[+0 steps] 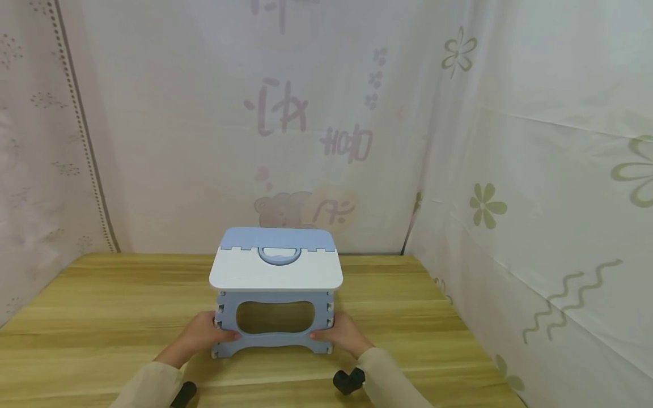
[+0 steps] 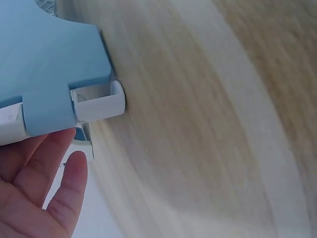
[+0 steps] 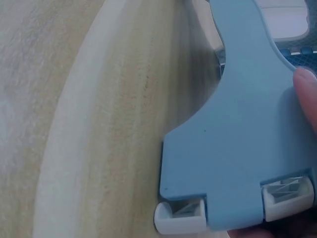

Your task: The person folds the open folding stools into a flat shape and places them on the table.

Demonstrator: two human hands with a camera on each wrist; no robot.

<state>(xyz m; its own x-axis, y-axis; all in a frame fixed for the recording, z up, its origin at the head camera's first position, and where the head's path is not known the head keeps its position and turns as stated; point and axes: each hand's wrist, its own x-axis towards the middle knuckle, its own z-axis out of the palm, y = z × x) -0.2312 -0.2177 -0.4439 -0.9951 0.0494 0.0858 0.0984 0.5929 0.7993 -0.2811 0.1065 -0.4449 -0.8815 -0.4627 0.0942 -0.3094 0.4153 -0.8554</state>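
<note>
A folding step stool [image 1: 275,277], light blue and white, stands unfolded on the wooden table, its top facing up and a carry handle [image 1: 279,258] in the middle. My left hand [image 1: 201,333] grips the stool's left side low down, thumb over the front of the blue leg panel. On the opposite side my right hand [image 1: 348,334] holds it the same way, its thumb [image 3: 307,91] pressed against the panel face in the right wrist view. The left fingers [image 2: 47,153] lie along the white-hinged edge of the leg panel [image 2: 44,54]. Most right fingers are hidden behind the stool.
The wood-grain table [image 1: 127,300] extends to both sides of the stool. Patterned pale curtains [image 1: 204,113] hang behind and along the sides. Black wrist-worn pieces [image 1: 349,381] show at both sleeves.
</note>
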